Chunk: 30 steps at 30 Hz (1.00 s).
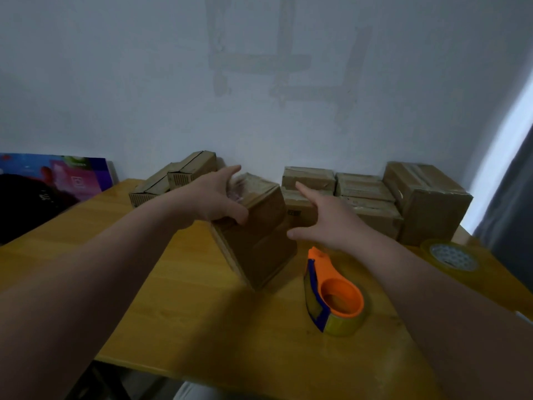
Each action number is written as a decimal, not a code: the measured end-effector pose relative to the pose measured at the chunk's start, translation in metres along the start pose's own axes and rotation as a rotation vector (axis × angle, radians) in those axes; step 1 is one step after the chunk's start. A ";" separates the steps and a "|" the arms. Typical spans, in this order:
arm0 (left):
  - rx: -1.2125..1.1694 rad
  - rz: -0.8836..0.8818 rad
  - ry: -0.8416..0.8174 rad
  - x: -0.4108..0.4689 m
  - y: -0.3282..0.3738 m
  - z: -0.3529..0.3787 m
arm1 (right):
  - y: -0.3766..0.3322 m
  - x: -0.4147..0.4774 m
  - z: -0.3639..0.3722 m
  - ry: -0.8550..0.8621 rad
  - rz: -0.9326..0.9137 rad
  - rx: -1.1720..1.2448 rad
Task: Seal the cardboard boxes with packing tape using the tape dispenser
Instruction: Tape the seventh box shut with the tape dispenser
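Box [261, 243] top blurry under left hand [212, 199]

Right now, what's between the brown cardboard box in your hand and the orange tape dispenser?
Only bare yellow wooden table separates the brown cardboard box from the orange-and-blue tape dispenser, as the head view shows.

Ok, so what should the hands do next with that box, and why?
Probably bring the right hand onto the free side of the box and set it down flat. Only the left hand grips it, it is tilted, and the right hand is open beside it. The tape dispenser lies untouched on the table.
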<state>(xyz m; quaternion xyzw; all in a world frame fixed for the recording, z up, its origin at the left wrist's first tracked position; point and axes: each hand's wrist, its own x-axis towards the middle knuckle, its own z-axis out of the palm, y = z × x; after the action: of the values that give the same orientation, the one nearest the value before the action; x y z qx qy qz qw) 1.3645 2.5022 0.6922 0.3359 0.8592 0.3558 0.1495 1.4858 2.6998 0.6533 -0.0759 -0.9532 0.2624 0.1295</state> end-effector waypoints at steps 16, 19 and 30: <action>-0.103 0.342 -0.011 0.059 -0.059 0.018 | -0.019 0.085 0.012 -0.126 -0.009 -0.529; -0.017 0.343 0.020 0.075 -0.087 0.012 | -0.024 0.101 0.030 -0.122 0.082 -0.629; 0.291 0.283 0.321 0.116 -0.172 -0.030 | -0.023 0.155 0.084 -0.301 0.420 -0.877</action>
<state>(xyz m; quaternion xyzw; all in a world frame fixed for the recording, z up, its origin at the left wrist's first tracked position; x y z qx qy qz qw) 1.1836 2.4763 0.5885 0.4099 0.8586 0.2945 -0.0901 1.3118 2.6735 0.6278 -0.2745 -0.9459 -0.1342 -0.1089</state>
